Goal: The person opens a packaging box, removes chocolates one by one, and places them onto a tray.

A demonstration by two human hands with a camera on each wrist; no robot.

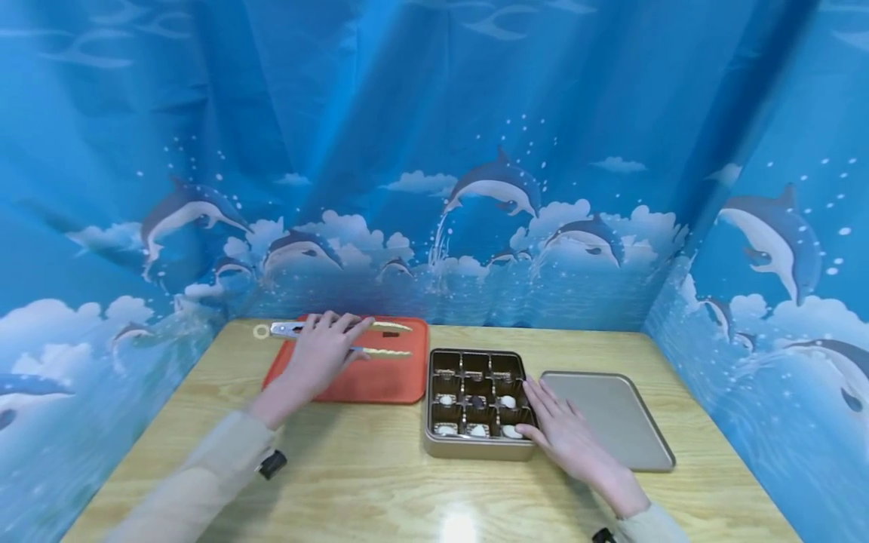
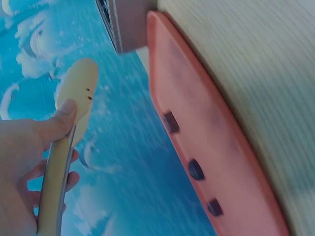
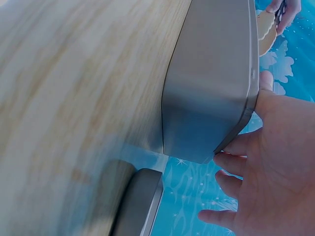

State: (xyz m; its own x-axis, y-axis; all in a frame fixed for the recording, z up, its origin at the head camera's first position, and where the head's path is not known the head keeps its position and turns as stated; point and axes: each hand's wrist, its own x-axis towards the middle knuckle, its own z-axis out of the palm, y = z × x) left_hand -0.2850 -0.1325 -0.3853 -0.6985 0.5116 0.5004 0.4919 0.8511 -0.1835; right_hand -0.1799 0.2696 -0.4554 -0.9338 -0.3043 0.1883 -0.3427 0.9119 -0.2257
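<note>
My left hand (image 1: 319, 351) holds a pair of tongs (image 2: 55, 182) with pale yellow tips, thumb on one arm and fingers round the other. The tips stand apart above a red tray (image 1: 380, 386). Three small dark chocolates (image 2: 195, 169) lie on that tray in the left wrist view. To its right is a bronze-coloured tin box (image 1: 475, 450), whose dark divided insert bears chocolates, some white-topped (image 1: 478, 431) and some dark (image 1: 477, 403). My right hand (image 1: 563, 431) rests along the box's right rim, fingers extended, thumb near the front corner.
A flat metal lid (image 1: 611, 415) lies on the wooden table (image 1: 366, 483) to the right of the box, partly under the right forearm. A blue curtain (image 1: 380, 151) printed with dolphins closes off the back and both sides.
</note>
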